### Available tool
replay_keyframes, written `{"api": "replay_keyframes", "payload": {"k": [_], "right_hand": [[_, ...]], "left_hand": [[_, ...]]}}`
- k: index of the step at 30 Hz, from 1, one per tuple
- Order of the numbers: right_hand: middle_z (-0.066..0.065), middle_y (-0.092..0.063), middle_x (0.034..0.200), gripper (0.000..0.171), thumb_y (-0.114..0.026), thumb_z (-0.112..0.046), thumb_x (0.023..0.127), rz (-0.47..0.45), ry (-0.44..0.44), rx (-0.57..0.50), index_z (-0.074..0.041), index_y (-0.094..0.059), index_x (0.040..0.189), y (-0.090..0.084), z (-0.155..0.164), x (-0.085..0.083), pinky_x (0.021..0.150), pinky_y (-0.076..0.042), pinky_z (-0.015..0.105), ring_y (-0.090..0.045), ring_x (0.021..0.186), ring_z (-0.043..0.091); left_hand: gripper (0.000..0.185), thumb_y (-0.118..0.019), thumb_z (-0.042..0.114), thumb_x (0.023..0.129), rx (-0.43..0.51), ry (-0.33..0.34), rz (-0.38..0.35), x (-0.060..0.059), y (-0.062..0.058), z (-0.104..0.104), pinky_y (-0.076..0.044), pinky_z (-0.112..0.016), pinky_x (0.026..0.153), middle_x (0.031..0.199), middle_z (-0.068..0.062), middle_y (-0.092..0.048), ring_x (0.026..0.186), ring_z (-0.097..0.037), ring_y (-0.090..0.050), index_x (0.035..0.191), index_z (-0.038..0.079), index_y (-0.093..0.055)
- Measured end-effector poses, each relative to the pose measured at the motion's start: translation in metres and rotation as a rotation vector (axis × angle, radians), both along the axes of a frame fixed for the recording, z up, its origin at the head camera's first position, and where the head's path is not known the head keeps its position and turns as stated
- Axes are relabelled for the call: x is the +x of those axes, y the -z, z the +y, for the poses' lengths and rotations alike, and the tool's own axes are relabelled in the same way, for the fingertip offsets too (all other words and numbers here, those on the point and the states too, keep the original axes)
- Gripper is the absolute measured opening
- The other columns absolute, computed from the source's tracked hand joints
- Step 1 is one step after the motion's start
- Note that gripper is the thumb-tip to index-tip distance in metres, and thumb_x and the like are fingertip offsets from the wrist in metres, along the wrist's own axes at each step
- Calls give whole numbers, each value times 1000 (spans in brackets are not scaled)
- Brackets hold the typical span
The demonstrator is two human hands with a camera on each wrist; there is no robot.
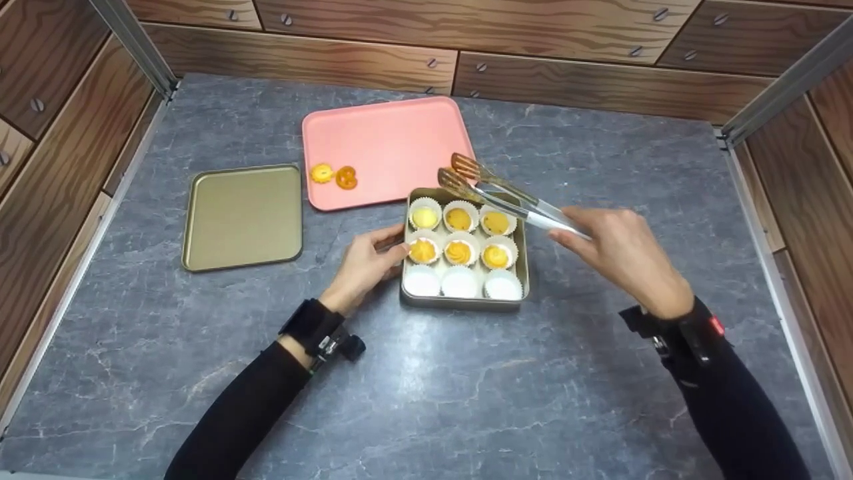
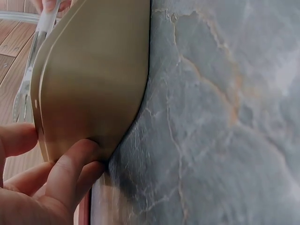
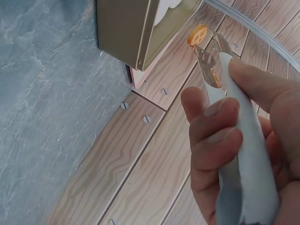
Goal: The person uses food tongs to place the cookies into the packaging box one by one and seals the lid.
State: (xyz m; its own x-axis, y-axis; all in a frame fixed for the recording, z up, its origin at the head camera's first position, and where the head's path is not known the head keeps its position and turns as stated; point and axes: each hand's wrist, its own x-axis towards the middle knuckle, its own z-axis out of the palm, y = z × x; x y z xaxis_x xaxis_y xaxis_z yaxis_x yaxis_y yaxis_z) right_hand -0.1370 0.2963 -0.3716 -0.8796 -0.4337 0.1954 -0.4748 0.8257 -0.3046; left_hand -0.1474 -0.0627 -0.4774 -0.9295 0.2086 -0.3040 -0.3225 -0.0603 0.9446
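Observation:
My right hand (image 1: 616,250) grips a pair of tongs (image 1: 556,217) with pale handles and slotted metal heads. Between the heads, a small orange pretzel cookie (image 3: 197,35) shows in the right wrist view. In the head view the heads hang over the far edge of a gold tin (image 1: 466,303). My left hand (image 1: 366,263) holds this tin at its left wall, thumb at the rim and fingers against the outside. Paper cups stand in rows inside; the far and middle rows hold yellow cookies (image 1: 458,252), while white cups (image 1: 459,283) in the near row show no cookies.
Behind the tin lies a pink tray (image 1: 393,137) with a round yellow cookie (image 1: 322,173) and a pretzel cookie (image 1: 346,177) at its near left. A flat gold lid (image 1: 243,219) rests to the left. Wood-patterned walls (image 1: 360,57) border the grey marbled table (image 1: 426,400).

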Motion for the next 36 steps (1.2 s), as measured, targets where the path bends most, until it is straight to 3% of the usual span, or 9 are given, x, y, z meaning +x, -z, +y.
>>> {"api": "replay_keyframes", "payload": {"k": [7, 19, 26, 36], "right_hand": [[7, -76, 88, 32, -74, -28, 97, -42, -23, 4, -7, -75, 121, 0, 9, 14, 48, -43, 27, -49, 55, 10], [6, -79, 105, 36, -75, -33, 96, -167, -118, -4, -11, -75, 125, 6, 14, 29, 52, -50, 23, -55, 62, 6], [3, -79, 104, 37, -75, -34, 96, -177, -169, 3, -11, -75, 125, 8, 13, 34, 52, -49, 22, -54, 61, 4], [6, -78, 109, 40, -74, -38, 96, -246, -204, 15, -12, -75, 125, 13, 10, 38, 64, -60, 26, -65, 73, 2]], "left_hand": [[55, -65, 2, 99, 11, -23, -25, -1, 0, 1, -61, -36, 94, 146, -19, -57, 119, -30, -66, 151, 2, -49], [54, -66, 1, 97, 44, -45, -54, -2, 1, 1, -61, -36, 94, 147, -18, -57, 118, -30, -67, 149, 3, -52], [54, -67, 1, 97, 36, -45, -49, -3, 0, 0, -62, -36, 93, 148, -19, -56, 119, -30, -66, 149, 3, -52], [53, -66, 1, 97, 38, -42, -48, -2, 1, 0, -62, -37, 93, 147, -18, -57, 119, -30, -67, 148, 3, -53]]}}
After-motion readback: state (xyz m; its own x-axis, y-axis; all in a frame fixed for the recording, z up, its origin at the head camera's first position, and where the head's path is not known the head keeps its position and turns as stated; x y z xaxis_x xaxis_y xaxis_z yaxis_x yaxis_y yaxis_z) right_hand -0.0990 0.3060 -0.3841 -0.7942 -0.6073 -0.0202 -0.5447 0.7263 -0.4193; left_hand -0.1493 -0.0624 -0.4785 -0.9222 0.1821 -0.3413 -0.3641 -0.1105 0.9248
